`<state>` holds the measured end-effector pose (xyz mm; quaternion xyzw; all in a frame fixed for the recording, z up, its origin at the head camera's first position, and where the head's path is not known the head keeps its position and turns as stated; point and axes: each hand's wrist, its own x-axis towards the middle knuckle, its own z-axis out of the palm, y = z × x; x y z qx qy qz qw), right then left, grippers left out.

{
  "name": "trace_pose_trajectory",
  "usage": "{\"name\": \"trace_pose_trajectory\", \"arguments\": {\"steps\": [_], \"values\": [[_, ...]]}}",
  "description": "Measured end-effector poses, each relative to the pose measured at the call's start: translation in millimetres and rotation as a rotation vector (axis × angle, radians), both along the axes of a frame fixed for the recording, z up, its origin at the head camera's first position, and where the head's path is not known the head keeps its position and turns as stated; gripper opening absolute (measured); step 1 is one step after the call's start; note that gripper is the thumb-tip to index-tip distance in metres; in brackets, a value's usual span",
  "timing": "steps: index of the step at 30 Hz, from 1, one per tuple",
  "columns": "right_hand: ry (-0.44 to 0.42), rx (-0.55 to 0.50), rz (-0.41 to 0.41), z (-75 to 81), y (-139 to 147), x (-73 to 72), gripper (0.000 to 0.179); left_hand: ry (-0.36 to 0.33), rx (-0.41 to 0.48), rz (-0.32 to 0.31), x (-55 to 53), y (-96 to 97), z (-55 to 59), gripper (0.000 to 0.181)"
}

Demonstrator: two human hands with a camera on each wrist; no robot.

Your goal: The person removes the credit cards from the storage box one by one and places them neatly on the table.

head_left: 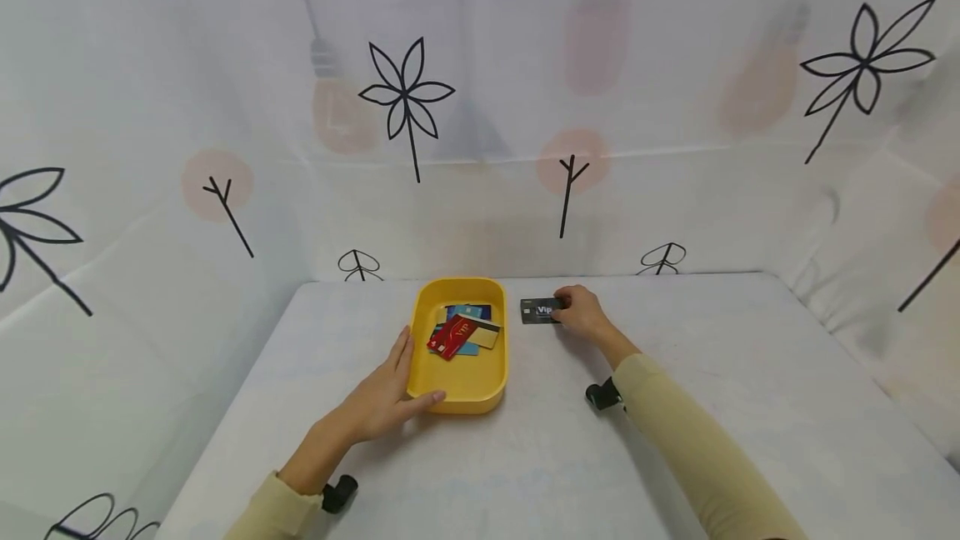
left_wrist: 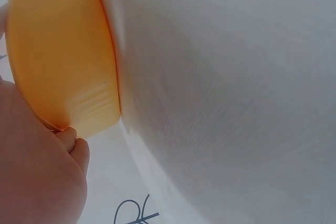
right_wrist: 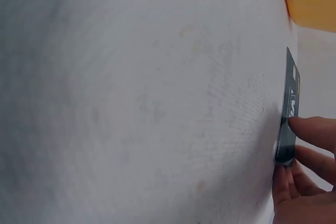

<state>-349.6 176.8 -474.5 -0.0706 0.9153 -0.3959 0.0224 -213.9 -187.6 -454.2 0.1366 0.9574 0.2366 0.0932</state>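
Observation:
A black card (head_left: 537, 311) marked "Vip" lies to the right of a yellow tray (head_left: 457, 386). The right hand (head_left: 583, 313) pinches the card's right end; in the right wrist view, fingertips (right_wrist: 299, 124) reach over its face and others are at its lower end. At the tray's left side, the left hand (head_left: 386, 394) holds the wall, thumb on the near rim and fingers along the left edge. Curled fingers (left_wrist: 80, 153) show at the tray's rim in the left wrist view. Inside the tray are a red VIP card (head_left: 452, 337), a gold card (head_left: 486, 335) and several blue cards (head_left: 468, 349).
A white-covered table (head_left: 675, 407) carries the tray and the black card near its far edge. Behind and at the sides hangs a pale cloth (head_left: 480, 215) printed with black plant outlines. Small dark cameras (head_left: 602, 395) are worn at the wrists.

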Motion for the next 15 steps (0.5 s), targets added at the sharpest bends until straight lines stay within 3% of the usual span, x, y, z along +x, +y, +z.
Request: {"name": "trace_pose_trajectory", "arguments": {"steps": [15], "values": [[-0.034,0.028,-0.004,-2.4,-1.4,-0.3,0.041,0.007,0.008,-0.003,0.8,-0.9,-3.1,0.117]]}}
